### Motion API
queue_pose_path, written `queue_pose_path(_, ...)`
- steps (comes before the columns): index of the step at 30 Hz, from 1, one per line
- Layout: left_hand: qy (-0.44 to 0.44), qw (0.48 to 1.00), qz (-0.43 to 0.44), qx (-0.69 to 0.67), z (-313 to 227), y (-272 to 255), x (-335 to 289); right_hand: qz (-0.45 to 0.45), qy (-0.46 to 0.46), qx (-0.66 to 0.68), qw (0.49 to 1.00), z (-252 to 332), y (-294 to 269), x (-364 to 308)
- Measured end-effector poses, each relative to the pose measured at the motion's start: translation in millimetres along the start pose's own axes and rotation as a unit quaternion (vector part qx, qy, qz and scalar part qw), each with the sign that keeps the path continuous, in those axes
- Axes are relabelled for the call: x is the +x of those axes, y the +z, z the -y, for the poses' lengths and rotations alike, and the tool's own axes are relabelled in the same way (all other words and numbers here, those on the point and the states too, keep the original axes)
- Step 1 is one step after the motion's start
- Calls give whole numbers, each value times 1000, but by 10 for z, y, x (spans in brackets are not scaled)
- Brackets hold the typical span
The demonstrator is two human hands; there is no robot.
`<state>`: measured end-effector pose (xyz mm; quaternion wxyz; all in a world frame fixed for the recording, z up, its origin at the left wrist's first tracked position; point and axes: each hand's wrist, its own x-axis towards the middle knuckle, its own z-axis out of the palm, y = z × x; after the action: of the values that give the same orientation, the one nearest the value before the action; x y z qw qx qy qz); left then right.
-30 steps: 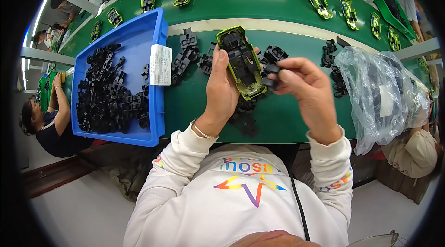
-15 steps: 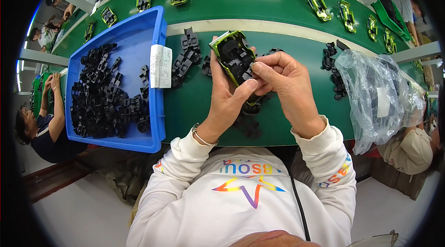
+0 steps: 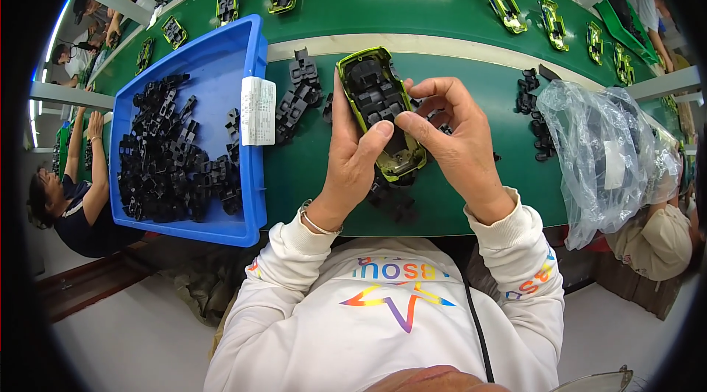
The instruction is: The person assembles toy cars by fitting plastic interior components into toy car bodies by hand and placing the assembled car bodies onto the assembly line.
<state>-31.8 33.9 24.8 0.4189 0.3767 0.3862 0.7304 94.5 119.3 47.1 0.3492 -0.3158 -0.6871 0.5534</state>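
Note:
A lime-green toy car shell (image 3: 403, 168) is held open side up over the near table, its long side slanting. A black moulded seat insert (image 3: 374, 95) lies inside the shell. My left hand (image 3: 345, 167) wraps the shell's left side, with the thumb resting across its edge onto the insert. At the opposite side, my right hand (image 3: 465, 147) grips the shell, its thumb pressed on the edge near the insert and its fingers bent round, partly hidden. Beneath my hands lie dark pieces (image 3: 394, 200), partly covered.
On the left stands a blue bin (image 3: 255, 178) with many black seat inserts (image 3: 166, 160). More black inserts (image 3: 297, 94) lie beside it and black pieces (image 3: 541, 116) at right, near a clear plastic bag (image 3: 600, 160). Car shells (image 3: 504, 6) sit along the green belt (image 3: 398, 5). Other people work nearby.
The shell has turned flatter and its lower end now shows. My right fingers have shifted from pinching at the insert to the shell's right side.

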Motion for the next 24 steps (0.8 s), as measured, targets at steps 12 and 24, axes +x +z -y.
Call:
queue_pose_path(12,-49,997,-57,8,43,99,-1,0,92,144,985,-14,26,-98)
queue_pose_path(24,-110,989,-95,5,167,255,230,-11,125,126,984,-129,-207,-10)
